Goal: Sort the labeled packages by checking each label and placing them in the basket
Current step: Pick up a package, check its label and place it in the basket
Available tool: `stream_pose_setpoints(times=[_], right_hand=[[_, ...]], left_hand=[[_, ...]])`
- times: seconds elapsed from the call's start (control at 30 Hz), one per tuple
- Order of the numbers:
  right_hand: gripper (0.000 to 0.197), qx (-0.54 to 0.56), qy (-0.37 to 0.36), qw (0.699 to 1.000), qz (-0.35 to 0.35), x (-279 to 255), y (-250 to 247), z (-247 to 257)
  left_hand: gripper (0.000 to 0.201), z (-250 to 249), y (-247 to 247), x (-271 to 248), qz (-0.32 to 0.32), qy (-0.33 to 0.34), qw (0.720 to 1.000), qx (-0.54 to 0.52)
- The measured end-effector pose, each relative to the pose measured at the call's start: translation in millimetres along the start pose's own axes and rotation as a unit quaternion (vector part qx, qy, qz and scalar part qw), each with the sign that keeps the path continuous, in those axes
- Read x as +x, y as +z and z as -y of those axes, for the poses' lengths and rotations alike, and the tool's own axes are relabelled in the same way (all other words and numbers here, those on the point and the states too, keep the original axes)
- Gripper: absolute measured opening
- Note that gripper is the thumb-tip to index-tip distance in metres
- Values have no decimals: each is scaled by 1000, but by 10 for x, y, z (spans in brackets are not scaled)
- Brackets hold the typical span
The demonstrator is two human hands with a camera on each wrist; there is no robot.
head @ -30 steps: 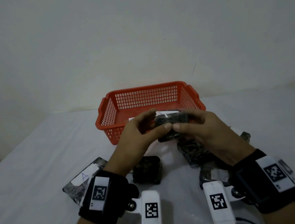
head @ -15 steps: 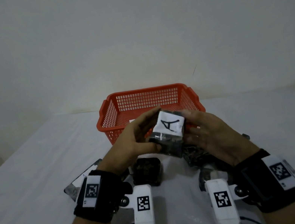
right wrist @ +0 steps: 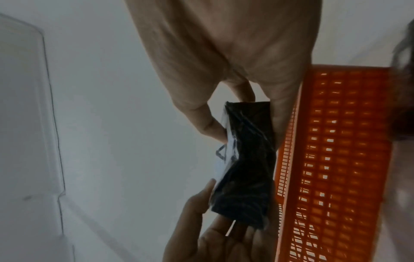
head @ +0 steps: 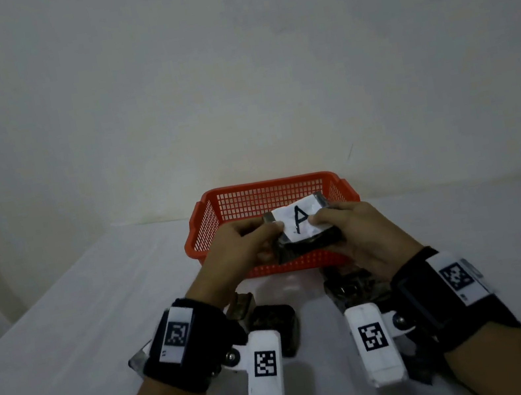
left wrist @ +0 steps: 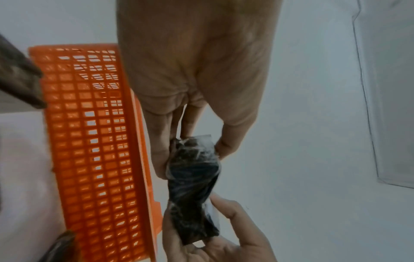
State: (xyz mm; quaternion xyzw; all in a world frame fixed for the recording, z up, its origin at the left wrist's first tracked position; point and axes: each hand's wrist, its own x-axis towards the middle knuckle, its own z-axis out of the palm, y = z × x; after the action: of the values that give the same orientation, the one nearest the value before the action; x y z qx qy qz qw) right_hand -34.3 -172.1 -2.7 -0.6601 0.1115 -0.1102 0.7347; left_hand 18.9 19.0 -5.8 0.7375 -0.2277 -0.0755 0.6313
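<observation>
A dark plastic-wrapped package (head: 304, 238) with a white label marked "A" (head: 300, 221) is held up in front of the orange basket (head: 207, 220). My left hand (head: 244, 249) pinches its left end and my right hand (head: 349, 234) pinches its right end, thumbs on the label side. The left wrist view shows the package (left wrist: 195, 186) edge-on between both hands, beside the basket (left wrist: 94, 141). In the right wrist view the package (right wrist: 246, 168) hangs next to the basket wall (right wrist: 336, 159). The label faces me, tilted back.
Several more dark packages lie on the white table below my wrists: one at the centre (head: 274, 320), a cluster under the right wrist (head: 355, 288), and one peeking out at the left (head: 136, 360). A plain wall stands behind the basket.
The package has been turned from edge-on until its "A" label faces me, and both hands have lifted it forward towards the basket.
</observation>
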Motion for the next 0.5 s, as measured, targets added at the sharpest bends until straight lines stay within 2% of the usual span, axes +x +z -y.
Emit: stream_pose_setpoints(times=[0.07,0.17,0.27,0.33,0.43,0.5], right_hand=[[21,-16,24,1000,11,130,65,123],[24,-56,56,997,16,443,146,277],[36,-73,78,994,18,797,248,375],[36,-82,89,992,26,998,337,427],[17,-111,107,987,40,1281,475,447],[23,-150,109,982,37,1494,546,414]], left_hand=[[20,-74,-97,156,7,-11,1000,24],[21,-155,-253,461,15,-44,999,1],[39,-213,-422,799,-10,-78,997,-3],[44,-220,-546,1027,-42,-95,993,51],[50,-192,-753,1328,-115,-135,978,112],[47,-154,-866,1481,-114,-160,966,167]])
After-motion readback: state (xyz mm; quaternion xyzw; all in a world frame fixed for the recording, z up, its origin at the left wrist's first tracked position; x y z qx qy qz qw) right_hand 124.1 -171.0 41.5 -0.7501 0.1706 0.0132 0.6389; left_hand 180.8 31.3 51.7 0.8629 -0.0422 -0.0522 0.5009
